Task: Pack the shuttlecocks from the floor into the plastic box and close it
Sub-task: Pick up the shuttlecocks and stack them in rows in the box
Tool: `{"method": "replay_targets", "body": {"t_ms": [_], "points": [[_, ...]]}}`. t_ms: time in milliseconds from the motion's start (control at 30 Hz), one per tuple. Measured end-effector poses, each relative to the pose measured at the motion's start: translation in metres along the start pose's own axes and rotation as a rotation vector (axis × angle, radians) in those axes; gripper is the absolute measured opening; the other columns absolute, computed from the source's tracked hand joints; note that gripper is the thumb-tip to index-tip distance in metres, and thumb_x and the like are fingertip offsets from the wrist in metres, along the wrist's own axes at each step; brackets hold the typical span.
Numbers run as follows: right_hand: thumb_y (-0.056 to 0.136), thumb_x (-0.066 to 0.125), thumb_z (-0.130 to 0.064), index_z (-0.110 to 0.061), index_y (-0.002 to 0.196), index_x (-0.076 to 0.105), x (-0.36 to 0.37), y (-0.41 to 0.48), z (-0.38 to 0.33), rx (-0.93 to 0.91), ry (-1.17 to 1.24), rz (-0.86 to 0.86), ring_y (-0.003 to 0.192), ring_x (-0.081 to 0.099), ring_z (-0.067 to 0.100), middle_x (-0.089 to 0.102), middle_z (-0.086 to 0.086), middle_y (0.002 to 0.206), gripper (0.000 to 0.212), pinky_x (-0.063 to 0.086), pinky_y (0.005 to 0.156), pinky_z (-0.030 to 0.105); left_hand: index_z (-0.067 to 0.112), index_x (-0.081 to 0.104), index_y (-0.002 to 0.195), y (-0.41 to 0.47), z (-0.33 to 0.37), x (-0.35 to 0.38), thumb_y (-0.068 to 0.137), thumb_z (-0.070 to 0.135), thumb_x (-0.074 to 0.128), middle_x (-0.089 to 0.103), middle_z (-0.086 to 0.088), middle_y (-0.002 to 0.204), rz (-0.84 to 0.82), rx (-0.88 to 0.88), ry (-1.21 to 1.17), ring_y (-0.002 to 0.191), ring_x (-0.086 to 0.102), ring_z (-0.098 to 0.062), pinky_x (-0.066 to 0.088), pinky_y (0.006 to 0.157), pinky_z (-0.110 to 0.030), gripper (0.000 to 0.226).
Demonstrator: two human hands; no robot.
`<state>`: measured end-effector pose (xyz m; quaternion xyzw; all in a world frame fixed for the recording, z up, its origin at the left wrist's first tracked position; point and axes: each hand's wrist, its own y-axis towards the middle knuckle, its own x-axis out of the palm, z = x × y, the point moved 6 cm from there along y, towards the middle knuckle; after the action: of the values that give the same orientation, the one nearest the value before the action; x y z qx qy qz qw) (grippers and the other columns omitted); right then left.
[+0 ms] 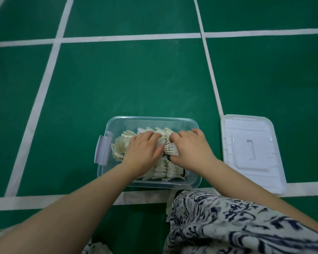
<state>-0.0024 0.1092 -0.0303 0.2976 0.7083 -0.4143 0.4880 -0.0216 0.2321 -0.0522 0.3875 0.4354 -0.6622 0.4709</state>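
Note:
A clear plastic box (117, 123) stands on the green court floor in front of me, filled with several white feather shuttlecocks (118, 148). Both my hands are inside the box on top of the pile. My left hand (142, 150) lies palm down, its fingers pressing on the shuttlecocks. My right hand (191, 147) also lies palm down, fingers bent over a shuttlecock (171, 149) that sticks out between the two hands. The box's white lid (250, 153) lies flat on the floor to the right, apart from the box.
A pale latch (102, 150) hangs on the box's left end. White court lines (44, 92) cross the green floor. My patterned clothing (237, 226) covers the lower right, close to the box's near edge.

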Motion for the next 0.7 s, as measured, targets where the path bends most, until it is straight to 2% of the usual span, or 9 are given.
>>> {"method": "replay_targets", "body": {"t_ms": [200,500,600,700], "points": [[0.08,0.058,-0.041,-0.023,0.122,0.043,0.016,0.006,-0.016,-0.02,0.147,0.014,0.11,0.052,0.021,0.058,-0.002,0.116,0.048,0.027,0.102,0.037,0.016,0.051,0.123,-0.003,-0.007,0.001,0.085,0.053,0.014,0.056,-0.004,0.119,0.004,-0.001,-0.057,0.106,0.051,-0.023,0.039,0.09,-0.037,0.065],[0.082,0.052,-0.045,-0.021,0.137,0.031,0.031,0.004,-0.015,-0.01,0.203,0.014,0.123,0.04,0.024,0.045,0.004,0.132,0.063,0.017,0.109,0.042,0.013,0.05,0.126,-0.007,-0.005,0.006,0.086,0.05,0.024,0.054,-0.008,0.126,0.067,-0.022,-0.042,0.117,0.049,-0.026,0.033,0.102,-0.042,0.061],[0.078,0.045,-0.05,-0.021,0.132,0.04,0.017,-0.004,-0.012,-0.033,0.237,0.128,0.123,0.041,0.023,0.047,0.003,0.13,0.062,0.016,0.11,0.043,0.014,0.047,0.124,-0.01,0.002,0.0,0.088,0.046,0.031,0.054,-0.011,0.124,0.182,-0.005,-0.076,0.116,0.048,-0.028,0.034,0.101,-0.049,0.051],[0.075,0.038,-0.052,-0.02,0.12,0.054,0.004,-0.021,0.016,0.031,0.297,0.314,0.114,0.05,0.021,0.057,0.0,0.118,0.058,0.025,0.106,0.04,0.017,0.041,0.123,-0.007,0.032,-0.006,0.089,0.042,0.035,0.053,-0.012,0.124,0.277,0.085,-0.125,0.115,0.04,-0.022,0.035,0.1,-0.05,0.042]]}}
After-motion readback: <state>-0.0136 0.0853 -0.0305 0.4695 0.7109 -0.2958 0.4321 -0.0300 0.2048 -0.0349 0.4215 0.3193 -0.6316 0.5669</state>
